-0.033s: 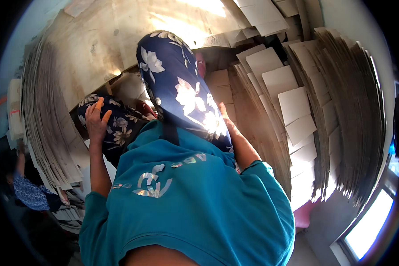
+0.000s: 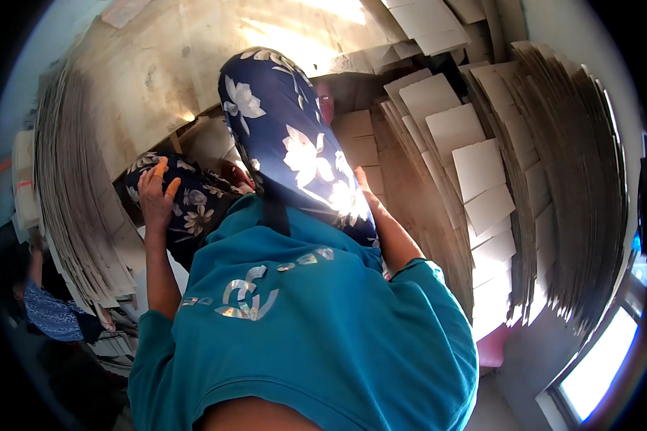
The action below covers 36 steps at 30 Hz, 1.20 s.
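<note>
My left hand (image 2: pixel 157 195) rests on my left thigh, on dark trousers (image 2: pixel 194 199) with pale flowers. Its fingers are stretched out and apart, with orange covers on some of them, and nothing is held. Beside my raised right leg (image 2: pixel 287 136), in the same floral cloth, lies my right hand (image 2: pixel 365 190). The leg hides most of its fingers, so what they do cannot be made out. To the right of that hand stand stacked cardboard sheets (image 2: pixel 417 208).
Tall stacks of thin cardboard (image 2: pixel 86 179) rise on my left, and more stacks (image 2: pixel 575 179) on my right. Ahead is a sunlit wooden board (image 2: pixel 158 72). Another person's patterned blue garment (image 2: pixel 50 312) shows at far left. A bright window (image 2: pixel 598 363) is at lower right.
</note>
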Motion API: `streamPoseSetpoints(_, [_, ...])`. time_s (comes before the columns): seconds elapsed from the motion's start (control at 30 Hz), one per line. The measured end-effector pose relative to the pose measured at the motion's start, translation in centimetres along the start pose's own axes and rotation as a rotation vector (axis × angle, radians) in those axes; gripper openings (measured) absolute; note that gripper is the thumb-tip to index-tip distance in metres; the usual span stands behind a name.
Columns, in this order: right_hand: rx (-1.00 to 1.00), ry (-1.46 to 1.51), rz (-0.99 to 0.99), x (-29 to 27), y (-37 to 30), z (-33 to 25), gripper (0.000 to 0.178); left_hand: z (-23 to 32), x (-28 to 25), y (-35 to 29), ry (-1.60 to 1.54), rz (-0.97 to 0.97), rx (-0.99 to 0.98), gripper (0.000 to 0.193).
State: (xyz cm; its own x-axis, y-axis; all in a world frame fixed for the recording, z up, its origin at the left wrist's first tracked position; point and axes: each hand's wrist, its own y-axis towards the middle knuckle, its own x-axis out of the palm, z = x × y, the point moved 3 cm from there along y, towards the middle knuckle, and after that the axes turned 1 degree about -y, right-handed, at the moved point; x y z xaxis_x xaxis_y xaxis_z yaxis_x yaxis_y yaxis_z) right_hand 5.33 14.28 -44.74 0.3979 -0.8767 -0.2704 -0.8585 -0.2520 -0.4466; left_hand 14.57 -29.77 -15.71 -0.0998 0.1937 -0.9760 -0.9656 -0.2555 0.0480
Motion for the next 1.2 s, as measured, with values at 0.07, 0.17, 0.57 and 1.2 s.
streamPoseSetpoints(0.07, [0.082,0.046,0.143,0.3,-0.1,1.3,0.031,-0.2,0.3,0.3,-0.004,-0.017,-0.009,0.055])
streamPoseSetpoints(0.17, [-0.123,-0.414,0.186,-0.6,1.5,-0.8,0.031,-0.7,0.6,0.4,0.003,-0.035,-0.027,0.054])
streamPoseSetpoints(0.57, [-0.140,-1.067,0.004,-0.3,18.8,-9.0,0.019,1.0,-0.7,1.9,-0.006,-0.034,-0.057,0.051])
streamPoseSetpoints(1.2, [-0.322,-1.111,-0.056,0.5,15.3,-2.7,0.018,0.8,-0.8,1.8,-0.012,0.002,-0.057,0.050])
